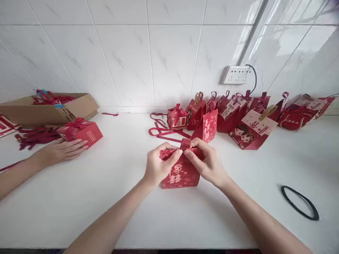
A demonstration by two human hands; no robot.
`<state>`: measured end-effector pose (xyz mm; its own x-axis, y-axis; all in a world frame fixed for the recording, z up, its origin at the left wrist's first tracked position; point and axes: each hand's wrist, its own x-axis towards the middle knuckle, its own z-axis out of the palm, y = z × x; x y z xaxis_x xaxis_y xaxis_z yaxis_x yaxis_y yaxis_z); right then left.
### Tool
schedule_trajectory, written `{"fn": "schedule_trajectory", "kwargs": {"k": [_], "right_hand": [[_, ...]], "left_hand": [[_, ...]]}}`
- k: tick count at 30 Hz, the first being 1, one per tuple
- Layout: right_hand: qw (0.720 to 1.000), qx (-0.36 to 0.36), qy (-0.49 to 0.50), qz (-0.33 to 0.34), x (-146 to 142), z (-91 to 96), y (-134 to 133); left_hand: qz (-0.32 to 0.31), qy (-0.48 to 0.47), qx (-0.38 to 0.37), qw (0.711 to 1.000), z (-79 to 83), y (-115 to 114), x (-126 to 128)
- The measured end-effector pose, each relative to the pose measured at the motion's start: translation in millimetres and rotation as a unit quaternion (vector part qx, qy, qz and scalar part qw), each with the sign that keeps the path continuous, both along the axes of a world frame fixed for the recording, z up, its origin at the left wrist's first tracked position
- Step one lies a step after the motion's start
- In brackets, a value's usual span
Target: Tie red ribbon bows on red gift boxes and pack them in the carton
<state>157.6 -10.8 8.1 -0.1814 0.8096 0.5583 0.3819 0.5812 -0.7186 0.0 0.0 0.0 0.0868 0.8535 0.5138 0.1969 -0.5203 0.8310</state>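
A red paper gift box (182,176) with pale Chinese characters stands upright on the white table in front of me. My left hand (161,162) pinches the left side of its top edge, thumb on the front face. On the right side of that edge, my right hand (208,162) grips in the same way. Between the two thumbs a dark red ribbon loop (185,144) rises from the top. Fingers behind the box are hidden. Just beyond stands another red box (209,127), with loose red ribbon (169,133) lying to its left.
Several finished-looking red boxes (229,111) line the wall at right. At left, another person's hand (63,150) rests against a bow-tied red box (90,134), near a cardboard carton (82,106) and a ribbon pile (39,137). A black ring-shaped band (299,203) lies at right.
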Motion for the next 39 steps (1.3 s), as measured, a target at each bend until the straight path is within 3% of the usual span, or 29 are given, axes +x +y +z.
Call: {"fn": "schedule_trajectory", "kwargs": {"k": [4,7,8,9,11,14,16,19,22,24,30,35,39], "right_hand": [[0.996,0.076,-0.048,-0.005,4.0,-2.4,0.3],[0.964,0.236,-0.059,-0.111,2.5,-0.7,-8.4],[0.953,0.258,-0.067,-0.144,0.5,0.9,-12.8],[0.951,0.250,-0.079,-0.167,-2.2,2.9,-17.3],[0.965,0.164,-0.100,-0.177,-8.2,8.5,-25.4],[0.981,-0.005,-0.067,-0.182,-10.5,20.6,-32.1],[0.980,-0.069,-0.050,-0.182,-2.2,31.8,-34.0],[0.979,-0.098,-0.071,-0.162,23.7,53.7,-38.6],[0.984,-0.093,-0.071,-0.131,54.4,80.6,-49.1],[0.987,-0.078,-0.072,-0.119,72.1,99.7,-59.3],[0.974,-0.105,-0.091,-0.179,110.3,148.1,-96.9],[0.959,-0.104,-0.031,-0.261,137.9,166.3,-135.6],[0.941,0.029,0.058,-0.331,168.5,168.4,-169.7]], "left_hand": [[-0.003,0.004,0.006,1.000,-2.7,0.9,1.5],[0.035,-0.010,0.030,0.999,-5.6,-3.8,3.5],[0.049,-0.015,0.043,0.998,-6.6,-7.3,4.0],[0.054,-0.017,0.061,0.997,-7.8,-11.8,4.4],[0.021,0.001,0.107,0.994,-11.2,-22.2,5.1],[-0.095,0.052,0.200,0.974,-19.6,-34.0,5.1],[-0.145,0.070,0.273,0.948,-25.4,-34.7,3.1],[-0.115,0.091,0.332,0.932,-30.4,-24.6,-4.3],[-0.014,0.126,0.284,0.950,-32.9,-8.5,-13.1],[0.018,0.146,0.246,0.958,-35.8,1.1,-16.6],[-0.033,0.208,0.164,0.964,-46.4,17.9,-18.6],[0.014,0.204,0.102,0.974,-38.4,26.0,-22.4],[0.057,0.216,0.035,0.974,-35.5,35.1,-26.5]]}}
